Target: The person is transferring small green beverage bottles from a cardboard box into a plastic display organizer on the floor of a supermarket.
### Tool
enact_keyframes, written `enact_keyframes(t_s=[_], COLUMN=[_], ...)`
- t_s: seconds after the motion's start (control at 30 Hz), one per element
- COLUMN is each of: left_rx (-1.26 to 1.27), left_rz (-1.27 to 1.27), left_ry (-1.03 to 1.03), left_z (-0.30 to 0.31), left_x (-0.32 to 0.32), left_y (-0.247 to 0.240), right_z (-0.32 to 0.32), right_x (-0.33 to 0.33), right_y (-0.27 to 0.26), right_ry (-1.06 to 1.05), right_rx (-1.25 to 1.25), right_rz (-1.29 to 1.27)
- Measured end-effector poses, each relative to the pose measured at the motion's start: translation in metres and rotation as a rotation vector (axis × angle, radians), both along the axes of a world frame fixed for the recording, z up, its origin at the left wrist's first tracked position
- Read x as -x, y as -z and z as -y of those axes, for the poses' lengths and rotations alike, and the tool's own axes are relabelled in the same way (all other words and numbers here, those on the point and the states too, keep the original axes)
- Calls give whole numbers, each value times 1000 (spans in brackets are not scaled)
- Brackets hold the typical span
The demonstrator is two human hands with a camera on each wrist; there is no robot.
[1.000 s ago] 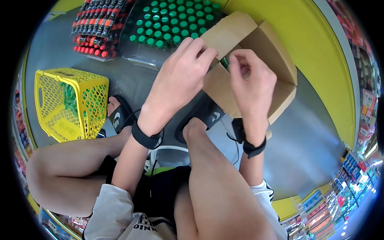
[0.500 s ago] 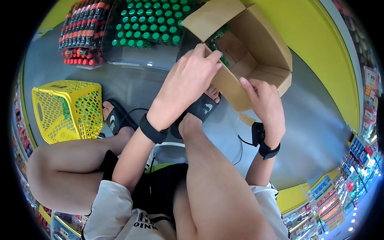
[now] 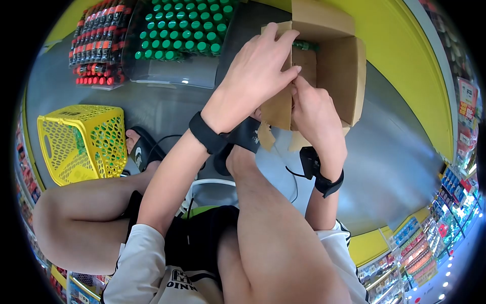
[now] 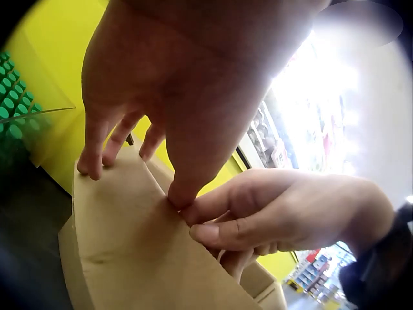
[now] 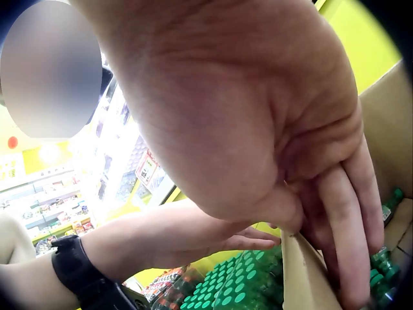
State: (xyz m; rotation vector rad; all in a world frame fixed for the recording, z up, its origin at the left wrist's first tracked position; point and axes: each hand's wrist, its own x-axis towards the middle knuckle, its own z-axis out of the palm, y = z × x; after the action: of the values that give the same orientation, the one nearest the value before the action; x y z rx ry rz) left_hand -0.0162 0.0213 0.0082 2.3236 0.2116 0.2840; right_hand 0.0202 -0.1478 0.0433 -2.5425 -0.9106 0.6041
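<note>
An open cardboard box stands on the floor in front of me, green-capped bottles lying inside it. My left hand spreads its fingers over the box's near panel, thumb tip at the top edge. Close beside that thumb, my right hand pinches the same edge, with its thumb outside and fingers reaching in. In the left wrist view the tips of both hands almost meet at the edge. A ragged torn strip of cardboard hangs from the panel's lower corner.
Green-capped bottles fill a clear display tray at the back, with red-capped dark bottles to its left. A yellow basket holding green items lies at left. A yellow shelf base runs behind the box; my sandalled feet are nearby.
From above the box, both hands have come down to its near edge and moved closer together. The box has turned and its near panel now tilts outward toward the left.
</note>
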Motion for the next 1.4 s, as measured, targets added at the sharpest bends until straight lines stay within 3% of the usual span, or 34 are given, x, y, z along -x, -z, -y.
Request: enact_keyframes(t_s=[0.27,0.33,0.47,0.57,0.8,1.0,1.17,1.27,1.4], left_rx=[31,-34,-99,-172,-245,-364,-450,-438,-474], left_rz=[-9,7,13,67,68,66,30,154,60], left_ry=[48,109,138,185,180,109,156,199,230], left_z=[2,-2,-13,-22,-14,11,35,37,49], left_x=[-23,-32,-37,-40,-38,-37,-48,-60,-76], left_y=[3,7,10,13,11,-9,-20,-10,9], right_z=[-8,-18,-30,-34,-28,-7,-6,-10,-9], right_x=[-11,-11,-11,-13,-20,-32,-57,-74,-91], right_y=[3,-2,3,14,5,8,29,48,68], right_ry=[127,267,251,106,121,134,122,124,215], right_rx=[-104,-209,-221,-152,-169,-54,194,369,448], right_rz=[-120,-356,-390,-250,-235,-186,-95,-141,-123])
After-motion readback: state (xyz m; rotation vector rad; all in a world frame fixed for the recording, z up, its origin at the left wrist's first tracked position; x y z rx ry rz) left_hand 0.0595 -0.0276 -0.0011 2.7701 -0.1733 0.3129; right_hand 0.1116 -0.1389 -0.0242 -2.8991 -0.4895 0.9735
